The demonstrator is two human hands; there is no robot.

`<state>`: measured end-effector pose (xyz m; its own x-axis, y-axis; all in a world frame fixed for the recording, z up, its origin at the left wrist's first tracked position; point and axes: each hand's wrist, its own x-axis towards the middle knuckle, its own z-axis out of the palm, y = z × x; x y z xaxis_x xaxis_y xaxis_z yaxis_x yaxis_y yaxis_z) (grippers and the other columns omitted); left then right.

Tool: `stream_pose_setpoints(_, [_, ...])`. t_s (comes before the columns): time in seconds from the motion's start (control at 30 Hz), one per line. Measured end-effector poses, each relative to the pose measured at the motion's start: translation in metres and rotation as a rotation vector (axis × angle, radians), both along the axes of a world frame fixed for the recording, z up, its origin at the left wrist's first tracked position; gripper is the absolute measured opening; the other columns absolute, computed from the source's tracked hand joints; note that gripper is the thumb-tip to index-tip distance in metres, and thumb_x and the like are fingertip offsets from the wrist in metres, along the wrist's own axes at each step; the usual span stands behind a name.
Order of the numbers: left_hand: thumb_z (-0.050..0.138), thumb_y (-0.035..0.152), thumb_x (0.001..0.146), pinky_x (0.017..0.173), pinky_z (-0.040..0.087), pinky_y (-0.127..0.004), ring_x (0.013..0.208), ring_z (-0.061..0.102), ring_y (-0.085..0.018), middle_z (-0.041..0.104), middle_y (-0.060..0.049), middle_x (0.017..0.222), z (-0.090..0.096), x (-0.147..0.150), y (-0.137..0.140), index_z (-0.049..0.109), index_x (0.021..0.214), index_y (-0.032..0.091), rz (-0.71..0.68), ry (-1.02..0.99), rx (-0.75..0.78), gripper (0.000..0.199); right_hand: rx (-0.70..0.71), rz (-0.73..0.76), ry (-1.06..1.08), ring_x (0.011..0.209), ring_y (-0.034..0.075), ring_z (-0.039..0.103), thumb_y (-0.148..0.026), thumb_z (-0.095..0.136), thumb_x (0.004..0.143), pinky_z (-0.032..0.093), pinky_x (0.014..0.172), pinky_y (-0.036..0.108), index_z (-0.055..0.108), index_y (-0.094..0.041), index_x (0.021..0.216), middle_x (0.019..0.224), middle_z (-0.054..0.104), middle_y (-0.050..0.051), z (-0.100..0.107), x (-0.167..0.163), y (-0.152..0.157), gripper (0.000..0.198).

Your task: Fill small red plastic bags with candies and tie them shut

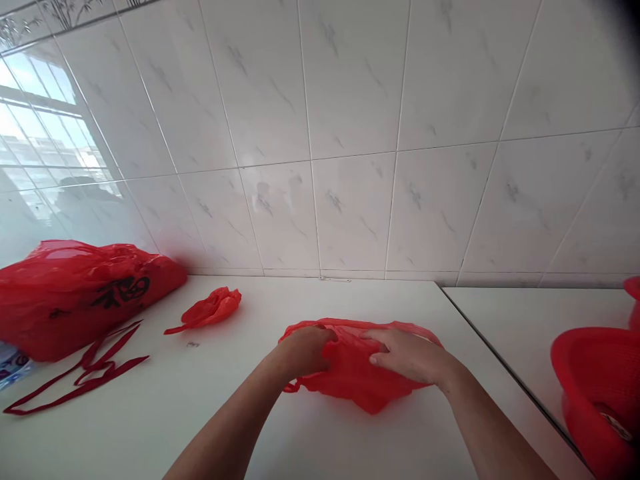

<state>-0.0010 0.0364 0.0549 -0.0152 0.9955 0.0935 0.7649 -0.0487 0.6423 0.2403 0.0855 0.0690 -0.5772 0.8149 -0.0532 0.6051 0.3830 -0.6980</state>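
Note:
A crumpled red plastic bag [360, 373] lies on the white surface in front of me, its thin film spread out and wrinkled. My left hand [307, 350] rests on its left part, fingers bent slightly and thumb apart, some fingertips hidden against the film. On the right part lies my right hand [407, 353], with index finger and thumb stretched toward the middle and a gap between them. Both hands touch the bag; neither appears closed around it. A loose handle loop pokes out below my left wrist.
At the left stands a large, full red plastic bag [90, 293] with a black character. Beside it lie a dark red ribbon [100, 373] and a small crumpled red bag [213, 308]. Red baskets [580, 387] stand right, beyond a seam in the white tabletop [225, 413]. A tiled wall [350, 213] rises behind.

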Motion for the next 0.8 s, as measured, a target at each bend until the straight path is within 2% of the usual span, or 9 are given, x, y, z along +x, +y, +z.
stream_pose_setpoints(0.13, [0.06,0.013,0.062,0.048,0.038,-0.022,0.067,0.063,-0.018,0.071,-0.001,0.081,0.006,0.008,-0.002,0.072,0.087,0.033,-0.134,0.032,0.018,0.034,-0.085,0.123,0.031,0.074,0.018,0.062,-0.036,0.051,0.083,0.044,0.058,0.028,0.062,-0.037,0.116,0.087,0.066,0.0,0.014,-0.001,-0.008,0.035])
stream_pose_setpoints(0.23, [0.057,0.013,0.066,0.052,0.04,-0.023,0.069,0.062,-0.018,0.07,-0.001,0.083,0.011,0.014,-0.005,0.071,0.087,0.031,-0.178,0.046,0.07,0.031,-0.241,0.238,0.203,0.079,0.018,0.063,-0.039,0.05,0.087,0.049,0.073,0.033,0.057,-0.031,0.123,0.087,0.065,0.001,0.02,-0.003,-0.008,0.037])
stream_pose_setpoints(0.3, [0.054,0.014,0.07,0.056,0.042,-0.024,0.072,0.062,-0.017,0.07,-0.001,0.089,0.015,0.017,-0.007,0.07,0.092,0.029,-0.194,0.051,0.11,0.032,-0.288,0.236,0.352,0.08,0.017,0.063,-0.042,0.05,0.089,0.05,0.076,0.034,0.051,-0.026,0.128,0.09,0.063,0.002,0.024,-0.005,-0.007,0.042])
stream_pose_setpoints(0.43, [0.049,0.017,0.078,0.066,0.046,-0.025,0.076,0.062,-0.017,0.068,-0.001,0.093,0.023,0.017,-0.013,0.067,0.099,0.029,-0.164,0.098,0.24,0.03,-0.138,0.022,0.561,0.078,0.015,0.061,-0.043,0.051,0.089,0.05,0.073,0.031,0.048,-0.022,0.127,0.092,0.06,0.002,0.039,-0.007,-0.021,0.043])
stream_pose_setpoints(0.5, [0.048,0.023,0.081,0.068,0.046,-0.026,0.074,0.061,-0.016,0.067,-0.001,0.092,0.024,0.01,-0.016,0.066,0.098,0.028,-0.059,0.149,0.29,0.025,-0.037,-0.049,0.563,0.079,0.014,0.059,-0.04,0.05,0.089,0.049,0.073,0.029,0.052,-0.024,0.122,0.092,0.059,0.001,0.048,-0.003,-0.04,0.037])
stream_pose_setpoints(0.57, [0.05,0.034,0.082,0.069,0.047,-0.028,0.076,0.062,-0.018,0.065,-0.003,0.096,0.022,-0.002,-0.016,0.064,0.099,0.027,0.083,0.202,0.303,0.023,0.045,-0.055,0.505,0.082,0.013,0.058,-0.037,0.05,0.09,0.049,0.073,0.027,0.056,-0.029,0.118,0.094,0.06,-0.001,0.055,0.005,-0.064,0.03])
stream_pose_setpoints(0.7, [0.055,0.06,0.074,0.067,0.05,-0.031,0.088,0.062,-0.024,0.06,-0.006,0.106,0.012,-0.036,-0.013,0.057,0.104,0.024,0.273,0.165,0.125,0.047,0.173,-0.138,0.303,0.083,0.014,0.058,-0.031,0.052,0.087,0.049,0.069,0.025,0.06,-0.034,0.112,0.097,0.063,-0.002,0.055,0.039,-0.105,0.026])
stream_pose_setpoints(0.8, [0.055,0.068,0.07,0.073,0.05,-0.032,0.1,0.059,-0.025,0.058,-0.004,0.11,0.002,-0.062,-0.015,0.052,0.112,0.028,0.304,0.113,0.013,0.058,0.28,-0.392,0.131,0.083,0.018,0.061,-0.035,0.054,0.085,0.051,0.068,0.029,0.062,-0.034,0.109,0.097,0.065,0.001,0.049,0.091,-0.116,0.026])
